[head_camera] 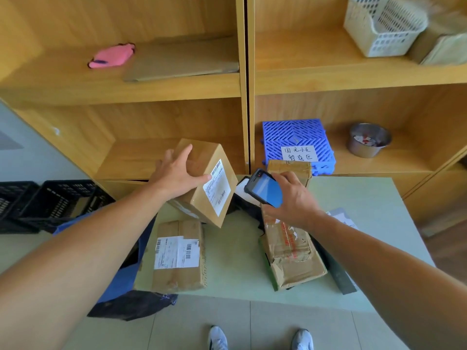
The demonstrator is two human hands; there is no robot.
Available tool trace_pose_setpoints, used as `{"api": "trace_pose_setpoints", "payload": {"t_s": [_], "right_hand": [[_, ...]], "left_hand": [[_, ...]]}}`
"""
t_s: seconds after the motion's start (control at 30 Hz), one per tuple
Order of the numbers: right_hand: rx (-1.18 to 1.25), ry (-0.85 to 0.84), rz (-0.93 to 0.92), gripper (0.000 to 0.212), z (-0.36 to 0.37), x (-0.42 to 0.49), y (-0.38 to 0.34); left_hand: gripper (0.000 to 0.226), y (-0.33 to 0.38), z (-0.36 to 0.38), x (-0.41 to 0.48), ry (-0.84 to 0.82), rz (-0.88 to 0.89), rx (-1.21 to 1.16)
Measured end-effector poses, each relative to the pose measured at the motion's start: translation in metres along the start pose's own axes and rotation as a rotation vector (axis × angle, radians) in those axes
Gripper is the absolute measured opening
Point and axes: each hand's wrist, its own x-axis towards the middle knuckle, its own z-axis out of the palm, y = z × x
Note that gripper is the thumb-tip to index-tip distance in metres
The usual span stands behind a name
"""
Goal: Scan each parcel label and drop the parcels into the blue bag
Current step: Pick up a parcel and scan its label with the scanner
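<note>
Fingers of our left hand (177, 173) grip a tilted cardboard parcel (202, 183) above the table's (366, 223) far left corner, its label (217, 186) facing the handheld scanner (264, 188) clasped in our right hand (293, 198). Another labelled parcel (174, 256) lies at the table's left edge, beside the blue bag (126, 276) hanging there.

Far left, on upper shelf: pink cloth (111, 56) beside flat cardboard sheet (182, 58). Far right, same level: white perforated basket (381, 26). Lower right shelf: blue plastic grid (298, 137) bearing handwritten paper note (299, 153), metal bowl (370, 140) well apart to its right. Left, on floor: black crates (50, 198). Near, bottom centre: white shoes (260, 338) on tiled floor.
</note>
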Motion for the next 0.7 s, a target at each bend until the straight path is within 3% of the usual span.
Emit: {"api": "trace_pose_setpoints", "payload": {"t_s": [0.37, 0.7], "right_hand": [[-0.052, -0.108, -0.105, 0.092, 0.007, 0.01, -0.039], [-0.039, -0.201, -0.267, 0.095, 0.069, 0.069, -0.16]], "left_hand": [[0.109, -0.051, -0.012, -0.024, 0.045, -0.115, 0.01], [0.112, -0.19, -0.063, -0.066, 0.073, -0.283, 0.131]]}}
